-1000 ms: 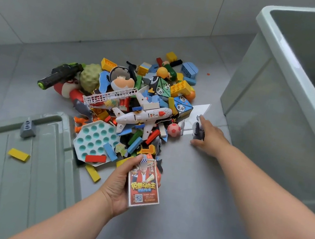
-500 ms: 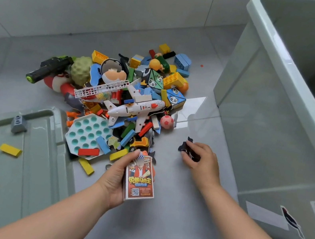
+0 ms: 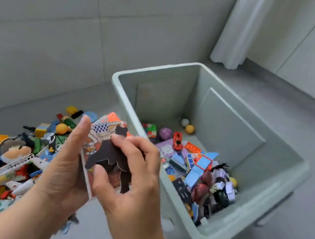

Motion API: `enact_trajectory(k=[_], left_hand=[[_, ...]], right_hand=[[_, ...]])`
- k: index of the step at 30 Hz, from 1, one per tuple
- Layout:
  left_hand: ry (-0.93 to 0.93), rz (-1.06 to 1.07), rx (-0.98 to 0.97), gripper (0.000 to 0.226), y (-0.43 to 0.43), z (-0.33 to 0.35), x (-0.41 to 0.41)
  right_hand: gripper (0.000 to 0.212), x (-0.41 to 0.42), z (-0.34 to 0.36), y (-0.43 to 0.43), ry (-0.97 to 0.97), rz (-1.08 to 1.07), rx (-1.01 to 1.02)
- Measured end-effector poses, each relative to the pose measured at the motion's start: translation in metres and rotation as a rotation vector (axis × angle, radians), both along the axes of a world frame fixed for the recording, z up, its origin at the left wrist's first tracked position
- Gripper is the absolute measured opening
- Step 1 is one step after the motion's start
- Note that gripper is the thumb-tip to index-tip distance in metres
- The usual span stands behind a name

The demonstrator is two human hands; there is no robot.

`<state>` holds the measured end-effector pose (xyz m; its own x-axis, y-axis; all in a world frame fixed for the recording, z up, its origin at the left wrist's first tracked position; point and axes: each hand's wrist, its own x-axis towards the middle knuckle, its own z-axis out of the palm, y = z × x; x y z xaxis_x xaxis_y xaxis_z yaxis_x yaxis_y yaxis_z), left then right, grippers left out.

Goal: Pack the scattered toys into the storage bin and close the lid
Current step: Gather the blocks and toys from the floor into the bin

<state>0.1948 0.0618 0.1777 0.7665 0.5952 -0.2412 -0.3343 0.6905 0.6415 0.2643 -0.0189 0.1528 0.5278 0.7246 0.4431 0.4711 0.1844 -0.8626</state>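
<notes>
Our right fingers (image 3: 137,147) are curled and, with the thumb, pinch a dark cutout (image 3: 111,159) of some animal, flat and thin, pressing it against the face of a card box (image 3: 100,130). We hold that box in our left hand (image 3: 59,167): the thumb stands up along its near edge and the palm wraps the back, though we cannot see where the other fingers lie behind it. Our right hand (image 3: 137,183) overlaps the box from the bin side, so the two pieces travel as one stack.

That stack is the weak point. We judge the cutout is kept there mostly by pressure, so if either hand eases before the other, it could slip off the glossy face and flutter away. Both hands hang just short of the bin's near rim rather than over the opening; letting go from here would likely drop the pieces on the floor (image 3: 102,234) or bounce the box off the rim.

Beyond and left of our hands, the pile of toys (image 3: 19,158) lies on the floor, so most of the packing is not yet done. A light cutout falling among it would be easy to lose.

To the right stands the storage bin (image 3: 230,132), open, its bottom partly covered: a red car (image 3: 177,141) and an orange ball (image 3: 189,128) lie among blocks. Its lid does not show from here. Farther off hangs a pale curtain (image 3: 242,29) by the tiled wall.
</notes>
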Motion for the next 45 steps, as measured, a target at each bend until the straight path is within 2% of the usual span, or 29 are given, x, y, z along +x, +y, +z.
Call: enact_trajectory(k=[1, 3, 5, 7, 8, 10, 12, 15, 19, 23, 25, 28, 32, 35, 37, 39, 42, 45], left_hand=[[-0.002, -0.042, 0.069, 0.067, -0.005, 0.016, 0.017], [0.060, -0.092, 0.167, 0.041, -0.014, 0.035, 0.056], [0.152, -0.128, 0.148, 0.029, -0.019, 0.033, 0.098], [0.310, -0.172, 0.060, 0.031, -0.024, 0.022, 0.134], [0.385, -0.193, -0.001, 0.030, -0.025, 0.013, 0.146], [0.489, -0.235, -0.096, 0.037, -0.031, -0.001, 0.160], [0.555, -0.239, -0.110, 0.051, -0.036, -0.012, 0.166], [0.582, -0.148, -0.083, 0.056, -0.034, -0.018, 0.167], [0.445, -0.102, -0.087, 0.057, -0.021, -0.013, 0.153], [0.288, -0.011, -0.094, 0.044, 0.000, -0.001, 0.096], [0.236, 0.145, -0.092, 0.038, 0.018, -0.002, 0.048], [0.240, 0.453, -0.112, 0.029, 0.043, -0.021, -0.042], [0.451, 0.689, -0.120, 0.023, 0.052, -0.075, -0.151], [0.738, 0.692, -0.014, 0.022, 0.042, -0.123, -0.186], [1.006, 0.636, 0.164, 0.034, 0.032, -0.161, -0.205], [1.213, 0.523, 0.341, 0.062, 0.022, -0.193, -0.217], [1.409, 0.376, 0.495, 0.098, 0.018, -0.226, -0.224], [1.428, 0.341, 0.516, 0.115, 0.031, -0.238, -0.223]], right_hand=[[0.042, 0.016, 0.016, -0.005, 0.020, -0.017, 0.008], [0.035, 0.053, 0.037, -0.017, 0.137, -0.044, -0.004], [0.025, 0.095, 0.044, -0.028, 0.289, -0.075, -0.080], [0.016, 0.129, 0.041, -0.036, 0.427, -0.102, -0.248], [0.019, 0.144, 0.037, -0.040, 0.531, -0.113, -0.311], [0.025, 0.166, 0.028, -0.049, 0.822, -0.090, -0.352], [0.026, 0.180, 0.020, -0.059, 1.038, -0.030, -0.361], [0.031, 0.192, 0.011, -0.067, 1.118, -0.035, -0.368], [0.033, 0.194, 0.011, -0.066, 1.104, -0.040, -0.326], [0.030, 0.166, 0.019, -0.049, 1.019, -0.007, -0.226], [0.028, 0.134, 0.024, -0.035, 0.933, 0.063, -0.182], [0.018, 0.078, 0.021, -0.013, 0.783, 0.278, -0.204], [0.020, 0.016, -0.022, 0.024, 0.557, 0.430, -0.430], [0.028, -0.012, -0.071, 0.046, 0.357, 0.452, -0.701], [0.051, -0.036, -0.112, 0.058, 0.160, 0.525, -0.915], [0.076, -0.058, -0.147, 0.066, 0.002, 0.590, -1.065], [0.095, -0.083, -0.187, 0.080, 0.042, 0.521, -1.202], [0.099, -0.101, -0.215, 0.097, 0.200, 0.362, -1.205]])
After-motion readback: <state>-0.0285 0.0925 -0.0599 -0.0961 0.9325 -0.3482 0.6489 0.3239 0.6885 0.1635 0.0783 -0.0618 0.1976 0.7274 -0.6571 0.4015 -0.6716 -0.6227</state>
